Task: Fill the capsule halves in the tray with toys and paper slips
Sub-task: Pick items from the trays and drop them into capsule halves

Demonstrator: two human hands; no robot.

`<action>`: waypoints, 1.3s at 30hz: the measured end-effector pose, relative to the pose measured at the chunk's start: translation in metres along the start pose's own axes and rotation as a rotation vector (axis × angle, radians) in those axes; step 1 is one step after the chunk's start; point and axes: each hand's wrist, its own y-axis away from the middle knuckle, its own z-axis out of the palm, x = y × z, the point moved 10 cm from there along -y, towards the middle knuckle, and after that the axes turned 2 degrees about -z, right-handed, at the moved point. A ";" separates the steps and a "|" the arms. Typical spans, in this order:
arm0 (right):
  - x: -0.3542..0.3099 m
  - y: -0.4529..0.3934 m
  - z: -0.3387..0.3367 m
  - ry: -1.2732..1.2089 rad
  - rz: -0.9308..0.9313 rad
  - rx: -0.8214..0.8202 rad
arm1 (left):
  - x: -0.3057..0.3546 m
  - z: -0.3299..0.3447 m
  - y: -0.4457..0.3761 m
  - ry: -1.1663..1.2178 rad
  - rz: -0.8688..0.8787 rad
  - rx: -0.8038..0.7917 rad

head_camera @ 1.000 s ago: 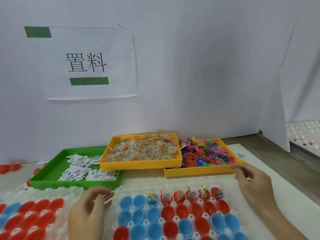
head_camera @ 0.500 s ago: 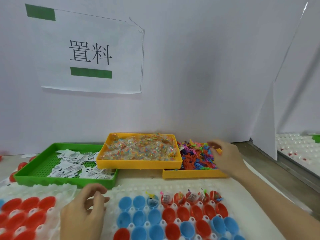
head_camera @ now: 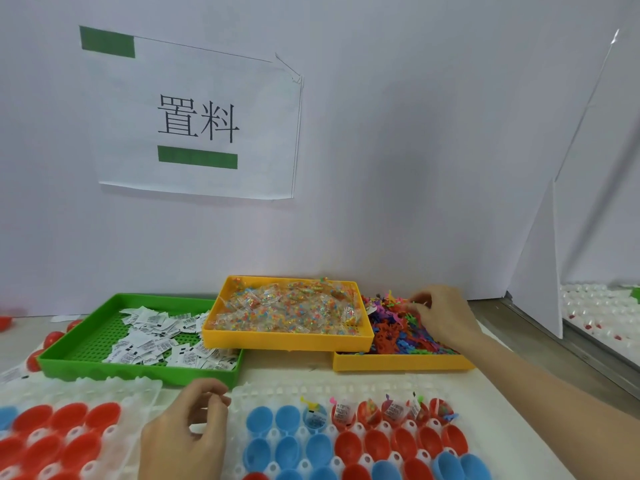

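From the head camera, the right hand [head_camera: 445, 315] reaches into the yellow tray on the right [head_camera: 401, 362], its fingers [head_camera: 417, 310] curled down into the heap of coloured plastic toys [head_camera: 398, 332]; whether they already pinch a piece cannot be told. The left hand [head_camera: 185, 433] rests at the near edge between two clear capsule trays, fingers loosely curled toward the thumb, and nothing can be seen held in them. The capsule tray in front [head_camera: 346, 389] holds blue and red capsule halves [head_camera: 377, 441]; in its back row, the halves from the third blue one rightward carry toys and paper slips, while the rows nearer the camera lie open. A second capsule tray [head_camera: 114, 386] at the left holds mostly red halves. Behind, a green tray [head_camera: 69, 344] contains the paper slips [head_camera: 156, 334], and a raised yellow tray [head_camera: 287, 339] holds small clear packets of coloured bits. A paper sign [head_camera: 197, 119] hangs on the white wall.
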 end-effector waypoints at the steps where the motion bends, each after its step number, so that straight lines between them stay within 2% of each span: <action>1: -0.001 0.002 -0.008 -0.047 -0.003 0.035 | 0.001 0.000 0.000 -0.011 0.002 -0.002; 5: -0.003 0.012 -0.029 -0.181 -0.020 0.124 | 0.001 0.002 0.000 -0.025 0.002 -0.013; 10: 0.008 0.030 -0.037 -0.311 0.067 0.181 | 0.005 0.001 0.002 -0.019 0.000 -0.006; 17: 0.031 0.043 -0.024 -0.542 0.242 0.137 | 0.007 0.002 0.002 -0.013 0.000 0.007; 24: 0.031 0.050 -0.020 -0.611 0.277 0.084 | 0.009 0.003 0.001 -0.027 0.019 -0.006; 28: 0.017 0.059 -0.033 -0.579 0.231 0.117 | 0.008 0.004 0.000 -0.054 0.043 -0.037; 32: -0.023 0.077 -0.041 -0.686 0.130 0.060 | 0.007 0.006 0.000 -0.047 0.075 -0.048; 36: -0.092 0.094 -0.050 -0.696 -0.044 -0.054 | 0.009 0.009 0.001 -0.037 0.112 -0.068; 39: -0.152 0.111 -0.036 -0.617 -0.208 -0.210 | 0.005 0.007 0.001 -0.029 0.112 -0.073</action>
